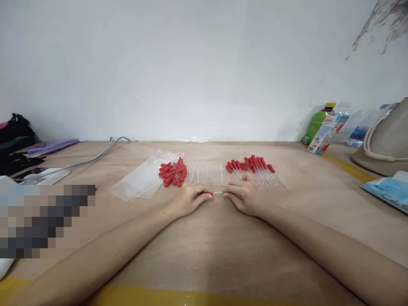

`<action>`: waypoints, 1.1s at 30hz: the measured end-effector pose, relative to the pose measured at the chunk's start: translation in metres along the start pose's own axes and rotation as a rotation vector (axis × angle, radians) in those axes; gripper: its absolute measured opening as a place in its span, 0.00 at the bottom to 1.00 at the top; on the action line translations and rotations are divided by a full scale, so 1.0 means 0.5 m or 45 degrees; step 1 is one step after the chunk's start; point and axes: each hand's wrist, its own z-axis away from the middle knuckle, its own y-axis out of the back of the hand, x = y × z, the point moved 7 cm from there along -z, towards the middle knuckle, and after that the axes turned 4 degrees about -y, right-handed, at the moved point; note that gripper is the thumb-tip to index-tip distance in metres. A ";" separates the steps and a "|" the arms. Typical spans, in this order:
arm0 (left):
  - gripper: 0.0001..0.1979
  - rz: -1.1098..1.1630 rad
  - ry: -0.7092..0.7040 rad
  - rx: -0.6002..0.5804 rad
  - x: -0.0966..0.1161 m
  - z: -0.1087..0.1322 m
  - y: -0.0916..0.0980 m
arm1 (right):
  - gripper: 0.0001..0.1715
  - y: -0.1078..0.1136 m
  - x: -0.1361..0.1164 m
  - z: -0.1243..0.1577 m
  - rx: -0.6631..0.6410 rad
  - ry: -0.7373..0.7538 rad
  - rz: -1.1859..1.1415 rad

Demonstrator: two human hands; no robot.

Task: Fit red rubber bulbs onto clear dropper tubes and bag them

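Between finger and thumb, my left hand (193,198) pinches a red rubber bulb (209,194). A thin clear dropper tube (218,193) runs from that bulb to my right hand (244,196), whose fingers are closed on its other end. Just beyond my left hand lies a pile of loose red rubber bulbs (172,171). Several clear tubes (207,173) lie side by side behind both hands. Beyond my right hand is a row of droppers (251,165), each a clear tube with a red bulb on its far end.
Clear plastic bags (140,178) lie left of the bulbs. A grey cable (95,158) and a purple packet (52,146) are farther left. At the back right stand a green bottle (315,125) and a clear labelled bottle (328,132), near a beige hat (382,140) and a blue packet (389,191).
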 end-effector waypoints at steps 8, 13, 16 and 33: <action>0.08 -0.081 -0.084 0.002 0.016 0.001 0.001 | 0.15 0.009 -0.023 -0.001 0.016 0.035 0.063; 0.08 -0.114 -0.112 0.014 0.017 0.001 -0.002 | 0.17 0.007 -0.030 -0.004 0.026 0.046 0.072; 0.08 -0.133 -0.133 0.007 0.017 0.002 -0.005 | 0.18 0.002 -0.034 -0.007 -0.008 0.028 0.069; 0.10 -0.283 -0.277 0.029 0.032 -0.011 0.010 | 0.16 -0.013 -0.027 -0.015 -0.208 -0.067 -0.052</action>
